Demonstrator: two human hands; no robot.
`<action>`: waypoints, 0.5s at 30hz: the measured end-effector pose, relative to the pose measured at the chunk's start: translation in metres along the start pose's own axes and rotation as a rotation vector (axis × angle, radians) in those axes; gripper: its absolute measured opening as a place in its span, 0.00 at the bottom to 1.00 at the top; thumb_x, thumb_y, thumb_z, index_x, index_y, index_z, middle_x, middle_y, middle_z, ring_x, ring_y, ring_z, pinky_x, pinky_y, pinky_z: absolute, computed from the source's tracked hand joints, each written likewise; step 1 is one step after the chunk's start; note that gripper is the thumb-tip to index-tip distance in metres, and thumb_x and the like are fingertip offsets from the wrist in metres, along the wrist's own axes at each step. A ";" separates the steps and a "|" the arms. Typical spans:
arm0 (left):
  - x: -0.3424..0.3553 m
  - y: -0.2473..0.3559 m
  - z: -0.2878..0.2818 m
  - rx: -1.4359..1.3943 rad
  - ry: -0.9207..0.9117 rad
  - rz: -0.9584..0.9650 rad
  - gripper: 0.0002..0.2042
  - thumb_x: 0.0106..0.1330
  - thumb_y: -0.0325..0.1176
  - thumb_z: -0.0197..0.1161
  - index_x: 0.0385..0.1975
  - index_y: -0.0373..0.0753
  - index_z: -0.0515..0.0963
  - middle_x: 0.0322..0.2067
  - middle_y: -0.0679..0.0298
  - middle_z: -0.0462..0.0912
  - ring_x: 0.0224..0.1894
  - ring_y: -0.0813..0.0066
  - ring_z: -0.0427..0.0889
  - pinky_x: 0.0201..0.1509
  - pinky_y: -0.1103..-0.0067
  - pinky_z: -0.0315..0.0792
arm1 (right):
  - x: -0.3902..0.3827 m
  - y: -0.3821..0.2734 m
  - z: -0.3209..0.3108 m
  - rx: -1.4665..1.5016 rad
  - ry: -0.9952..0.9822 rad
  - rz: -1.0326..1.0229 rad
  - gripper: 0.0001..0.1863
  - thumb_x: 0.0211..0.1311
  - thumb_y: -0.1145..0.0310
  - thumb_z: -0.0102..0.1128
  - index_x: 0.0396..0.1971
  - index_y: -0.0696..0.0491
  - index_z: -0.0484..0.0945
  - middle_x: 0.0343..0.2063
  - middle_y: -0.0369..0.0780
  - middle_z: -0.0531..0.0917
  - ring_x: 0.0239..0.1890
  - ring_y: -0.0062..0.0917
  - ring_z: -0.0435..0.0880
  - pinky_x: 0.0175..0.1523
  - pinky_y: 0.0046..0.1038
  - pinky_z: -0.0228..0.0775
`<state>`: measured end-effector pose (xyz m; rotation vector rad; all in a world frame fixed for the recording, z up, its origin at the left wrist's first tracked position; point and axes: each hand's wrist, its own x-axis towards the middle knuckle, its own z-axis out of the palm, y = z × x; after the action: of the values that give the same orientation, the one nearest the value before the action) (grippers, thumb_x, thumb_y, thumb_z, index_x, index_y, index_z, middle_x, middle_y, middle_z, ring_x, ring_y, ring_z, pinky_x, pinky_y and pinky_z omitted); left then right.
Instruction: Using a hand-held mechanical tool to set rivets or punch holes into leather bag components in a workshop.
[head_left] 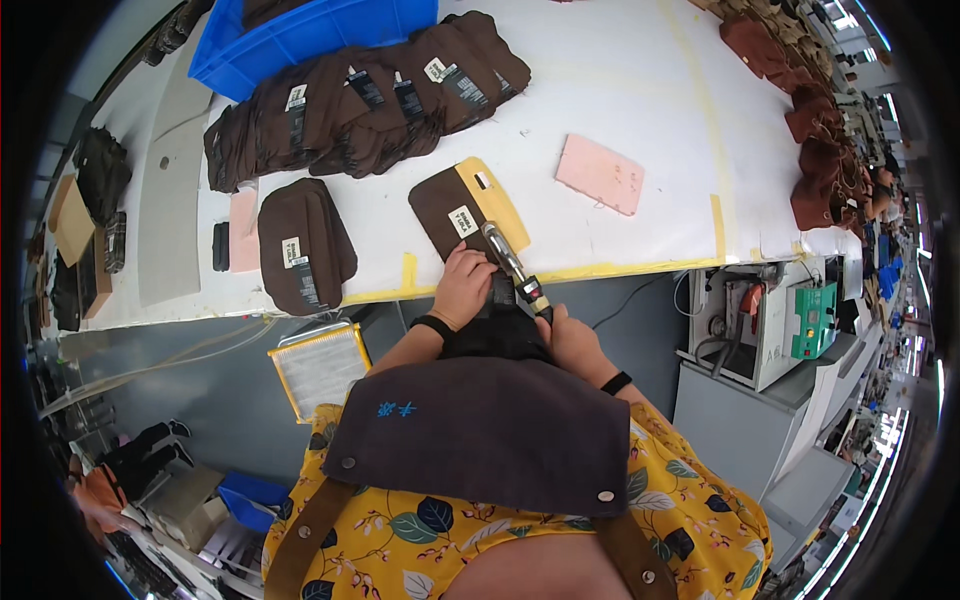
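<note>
My left hand (463, 288) is closed on the lower edge of a dark brown fabric piece (432, 212), fingers on top and thumb hidden. The piece has rounded corners and a pale label. Along its right side lies a yellow template (490, 200) with a small slot near the top. In my right hand (573, 345) is a hammer-like tool (507, 258) with a shiny metal head and a pale yellow handle with a dark band. Its metal end rests over the lower right of the piece, beside the template; whether it touches is unclear.
A stack of brown pieces (300, 225) lies left, and overlapping labelled pieces (370, 125) lie behind, beside a blue crate (320, 42). A pink block (600, 175) sits right. Reddish-brown bags (822, 160) line the far right. Below the table's right end stands a green control box (813, 320).
</note>
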<state>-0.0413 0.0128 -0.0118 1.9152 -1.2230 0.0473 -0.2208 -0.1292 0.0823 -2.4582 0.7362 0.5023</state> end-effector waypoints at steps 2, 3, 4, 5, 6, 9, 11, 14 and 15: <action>0.000 0.001 0.000 0.013 0.000 0.001 0.11 0.53 0.23 0.64 0.36 0.40 0.79 0.38 0.61 0.75 0.50 0.61 0.76 0.69 0.58 0.64 | 0.012 -0.007 -0.003 0.003 0.039 -0.028 0.22 0.72 0.52 0.49 0.36 0.60 0.69 0.23 0.54 0.82 0.28 0.53 0.82 0.34 0.49 0.74; 0.000 0.000 0.000 0.003 -0.014 -0.003 0.10 0.53 0.23 0.64 0.36 0.39 0.79 0.38 0.61 0.75 0.50 0.61 0.76 0.69 0.58 0.64 | 0.023 -0.014 -0.004 0.006 0.075 -0.059 0.22 0.72 0.52 0.49 0.36 0.61 0.69 0.23 0.55 0.82 0.29 0.53 0.82 0.35 0.49 0.74; -0.001 -0.001 0.001 -0.006 -0.028 -0.009 0.10 0.53 0.23 0.64 0.36 0.39 0.79 0.38 0.61 0.75 0.50 0.61 0.76 0.69 0.58 0.64 | 0.036 -0.021 -0.005 0.008 0.075 -0.063 0.22 0.72 0.52 0.49 0.36 0.61 0.69 0.23 0.55 0.82 0.29 0.53 0.82 0.35 0.49 0.74; 0.000 0.000 0.001 -0.006 -0.029 -0.006 0.10 0.53 0.23 0.64 0.36 0.39 0.79 0.38 0.61 0.75 0.50 0.61 0.76 0.69 0.58 0.64 | 0.052 -0.028 -0.008 0.025 0.109 -0.088 0.22 0.72 0.53 0.49 0.37 0.61 0.69 0.24 0.55 0.82 0.30 0.53 0.83 0.36 0.49 0.75; 0.000 0.001 0.001 -0.003 -0.023 -0.002 0.10 0.53 0.23 0.64 0.36 0.39 0.79 0.38 0.61 0.75 0.50 0.61 0.76 0.69 0.58 0.64 | 0.066 -0.035 -0.011 0.042 0.142 -0.113 0.22 0.72 0.53 0.48 0.37 0.61 0.70 0.25 0.55 0.82 0.31 0.54 0.83 0.37 0.49 0.75; 0.005 0.004 -0.001 0.001 -0.019 0.005 0.10 0.53 0.23 0.64 0.36 0.39 0.78 0.38 0.60 0.75 0.50 0.61 0.76 0.69 0.58 0.64 | 0.099 -0.053 -0.020 0.107 0.155 -0.133 0.23 0.73 0.53 0.47 0.36 0.62 0.69 0.24 0.58 0.81 0.31 0.56 0.81 0.37 0.51 0.73; 0.004 0.004 -0.001 0.002 -0.020 0.004 0.10 0.53 0.23 0.64 0.36 0.39 0.78 0.38 0.60 0.75 0.50 0.61 0.76 0.69 0.58 0.64 | 0.101 -0.052 -0.019 0.108 0.161 -0.145 0.23 0.73 0.53 0.47 0.36 0.62 0.69 0.24 0.57 0.81 0.31 0.56 0.81 0.37 0.51 0.73; 0.002 0.000 0.001 -0.003 -0.003 -0.001 0.09 0.53 0.23 0.64 0.35 0.39 0.78 0.38 0.60 0.75 0.49 0.60 0.75 0.68 0.58 0.64 | 0.082 -0.041 -0.014 0.080 0.134 -0.131 0.23 0.72 0.52 0.47 0.37 0.62 0.69 0.25 0.57 0.82 0.32 0.55 0.82 0.38 0.51 0.73; 0.001 -0.001 0.002 -0.006 0.004 -0.004 0.09 0.53 0.23 0.64 0.35 0.39 0.78 0.38 0.60 0.75 0.49 0.59 0.75 0.68 0.58 0.65 | 0.068 -0.034 -0.011 0.053 0.100 -0.107 0.22 0.72 0.52 0.48 0.37 0.62 0.69 0.26 0.56 0.82 0.32 0.54 0.82 0.39 0.50 0.74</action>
<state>-0.0408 0.0111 -0.0133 1.9113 -1.2153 0.0446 -0.1458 -0.1382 0.0711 -2.4716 0.6442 0.3175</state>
